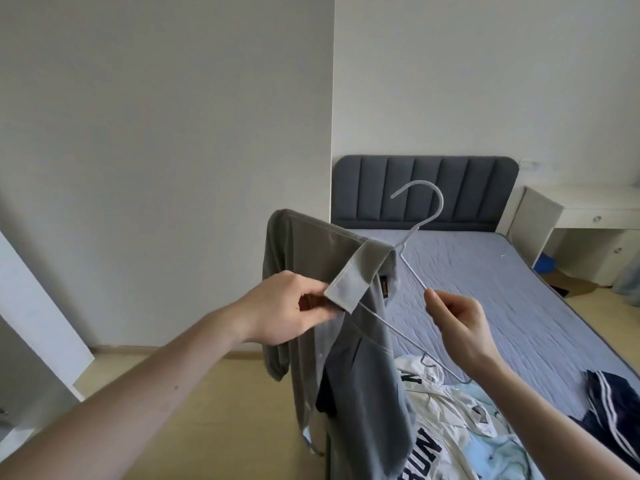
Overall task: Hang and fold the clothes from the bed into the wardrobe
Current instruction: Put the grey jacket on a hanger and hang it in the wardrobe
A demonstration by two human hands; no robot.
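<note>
A grey collared shirt (360, 368) hangs half on a thin white wire hanger (420, 220) held up over the near end of the bed (512, 292). My left hand (287, 310) pinches the shirt's collar end. My right hand (457, 323) grips the hanger's bare right arm. One shoulder of the shirt is draped over the hanger's left side; the rest droops down. On the bed below lie a white jersey with dark lettering (446, 431), a light blue garment (502, 452) and a navy piece with white stripes (613, 403).
The bed has a blue-grey sheet and a dark padded headboard (426, 192). A white desk with drawers (588, 216) stands at the right. A white panel edge (38, 313) shows at the left over wooden floor (214, 410).
</note>
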